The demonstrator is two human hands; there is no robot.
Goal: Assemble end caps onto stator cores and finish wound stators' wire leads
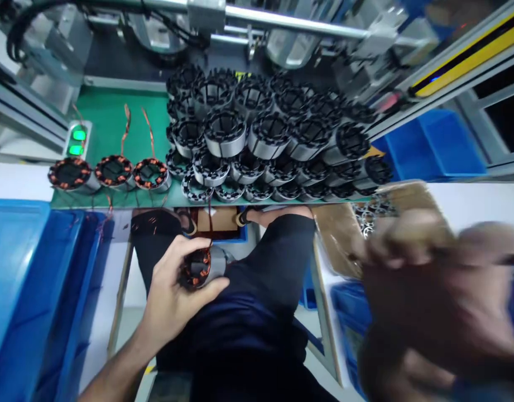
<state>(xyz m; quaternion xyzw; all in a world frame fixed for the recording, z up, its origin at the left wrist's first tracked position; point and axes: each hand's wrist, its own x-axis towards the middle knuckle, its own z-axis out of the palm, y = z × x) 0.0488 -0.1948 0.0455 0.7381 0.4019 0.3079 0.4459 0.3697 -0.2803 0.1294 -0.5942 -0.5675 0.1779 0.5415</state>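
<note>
The left hand (pixel 173 296) grips a copper-wound stator (pixel 202 268) below the green mat (pixel 110 123), bore facing left; the blurred right hand's (pixel 411 251) grip cannot be told.

Wound stator (pixel 202 268), short grey metal cylinder with black end-cap and copper coils ringing its open bore. Lying tilted on its side, bore facing lower left, over a dark-clad lap below the bench edge. Thin copper lead rising from its top. Partly hidden by fingers wrapped around its near rim.
</note>
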